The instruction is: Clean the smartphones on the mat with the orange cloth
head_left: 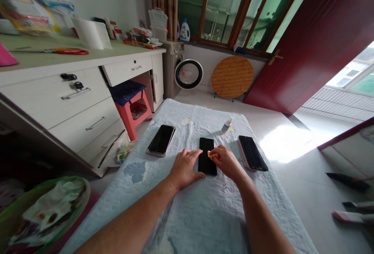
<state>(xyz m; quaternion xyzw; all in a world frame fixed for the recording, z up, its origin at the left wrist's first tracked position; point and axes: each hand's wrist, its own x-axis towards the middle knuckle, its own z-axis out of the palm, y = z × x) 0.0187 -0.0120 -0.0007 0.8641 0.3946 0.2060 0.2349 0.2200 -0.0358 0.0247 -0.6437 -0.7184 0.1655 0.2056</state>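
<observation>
A black smartphone [207,165] lies screen up on the pale blue quilted cloth [204,215] in front of me. My left hand [185,166] holds it steady by its left edge, with fingertips along the side and the thumb by the lower corner. On the screen's right part, my right hand [223,159] pinches a small orange-yellow piece [209,154], mostly hidden by the fingers; its kind is unclear. A small white spray bottle [226,126] with a blue label stands behind the phone. Another dark-screened phone [162,140] lies to the left, a third phone [253,153] to the right.
A white desk [78,106] with drawers runs along the left, a red stool [133,110] tucked beneath. At lower left stands a basket [83,199] with crumpled tissue. Beyond are a washing machine with its door [189,74] open, a round wooden board [233,75] and a red door [304,43].
</observation>
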